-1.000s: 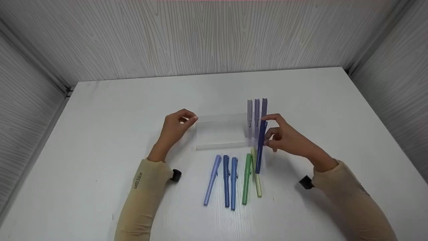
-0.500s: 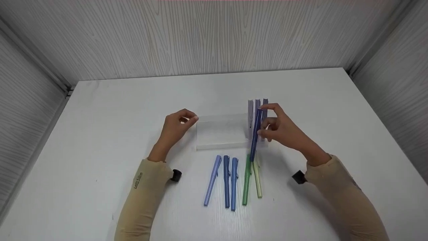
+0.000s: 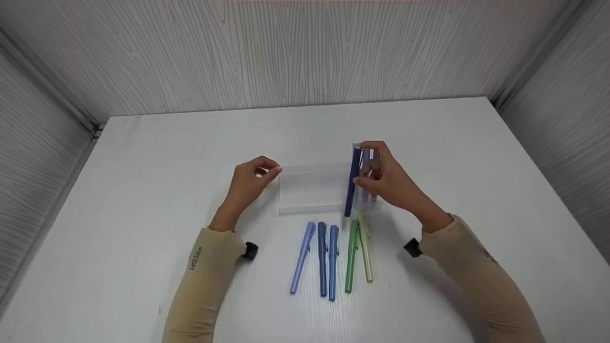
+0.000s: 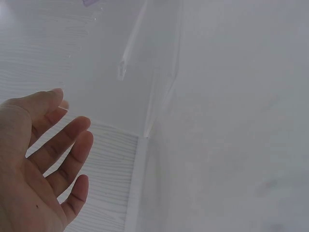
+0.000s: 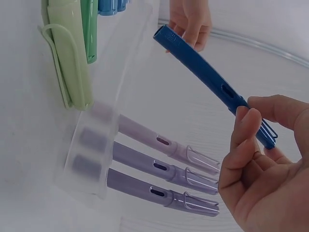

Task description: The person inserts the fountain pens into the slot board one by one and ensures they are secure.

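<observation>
My right hand [image 3: 364, 166] pinches a dark blue pen [image 3: 351, 183] near its clip end and holds it almost upright, just left of three purple pens [image 3: 368, 159] that stand in a clear holder [image 3: 310, 190]. The right wrist view shows the dark blue pen [image 5: 207, 79] in the air above the purple pens [image 5: 159, 166], gripped by thumb and fingers [image 5: 246, 125]. My left hand [image 3: 269, 169] has relaxed fingers at the holder's left end; its fingers [image 4: 63, 145] are straight and hold nothing.
Several pens lie side by side in front of the holder: a light blue one [image 3: 302, 257], two blue ones [image 3: 322, 259], a green one [image 3: 351, 255] and a pale green one [image 3: 365, 247]. White table [image 3: 143, 190], wood-grain walls on three sides.
My right hand has carried the dark blue pen up and to the left, from over the green pens to beside the purple pens. The left hand has stayed put.
</observation>
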`<state>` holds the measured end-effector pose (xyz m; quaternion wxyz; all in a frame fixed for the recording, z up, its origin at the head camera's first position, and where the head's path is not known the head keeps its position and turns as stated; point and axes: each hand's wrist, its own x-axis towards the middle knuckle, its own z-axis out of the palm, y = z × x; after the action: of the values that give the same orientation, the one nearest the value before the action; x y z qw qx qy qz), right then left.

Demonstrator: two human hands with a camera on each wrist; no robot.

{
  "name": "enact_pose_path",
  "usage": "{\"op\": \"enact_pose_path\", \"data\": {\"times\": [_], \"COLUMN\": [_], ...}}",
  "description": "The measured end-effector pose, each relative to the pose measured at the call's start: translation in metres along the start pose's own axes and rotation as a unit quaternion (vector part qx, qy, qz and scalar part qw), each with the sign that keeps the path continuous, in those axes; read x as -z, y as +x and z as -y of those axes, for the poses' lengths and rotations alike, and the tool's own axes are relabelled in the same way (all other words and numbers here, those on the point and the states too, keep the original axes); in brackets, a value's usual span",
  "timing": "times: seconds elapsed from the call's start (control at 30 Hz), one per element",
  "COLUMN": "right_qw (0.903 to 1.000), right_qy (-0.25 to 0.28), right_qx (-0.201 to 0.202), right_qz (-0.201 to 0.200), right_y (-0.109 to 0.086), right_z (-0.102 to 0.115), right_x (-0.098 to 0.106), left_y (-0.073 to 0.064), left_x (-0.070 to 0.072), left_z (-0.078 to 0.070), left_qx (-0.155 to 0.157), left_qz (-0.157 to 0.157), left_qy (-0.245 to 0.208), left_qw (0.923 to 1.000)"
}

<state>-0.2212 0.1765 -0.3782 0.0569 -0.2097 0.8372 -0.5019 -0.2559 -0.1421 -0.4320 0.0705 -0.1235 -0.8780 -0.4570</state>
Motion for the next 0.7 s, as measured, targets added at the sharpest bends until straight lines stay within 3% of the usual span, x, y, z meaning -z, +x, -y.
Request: {"op": "enact_pose_path", "data": {"times": [0.33, 0.7], "right_qw": [0.9972, 0.9912], "right_qy": [-0.056, -0.107], "right_qx": [-0.001, 0.024], "right_qz": [-0.049, -0.074], "right_y": [0.009, 0.013], "right_z": [-0.001, -0.005], "right_x": [0.000, -0.008], "left_y": [0.000, 0.000], "left_x": [0.002, 0.001], "left_z": [-0.001, 0.001], "left_qx": [0.006, 0.007], "left_qz": [0.002, 0.007], "left_qy": [0.002, -0.002], "left_qw": [1.0000, 1.0000]}}
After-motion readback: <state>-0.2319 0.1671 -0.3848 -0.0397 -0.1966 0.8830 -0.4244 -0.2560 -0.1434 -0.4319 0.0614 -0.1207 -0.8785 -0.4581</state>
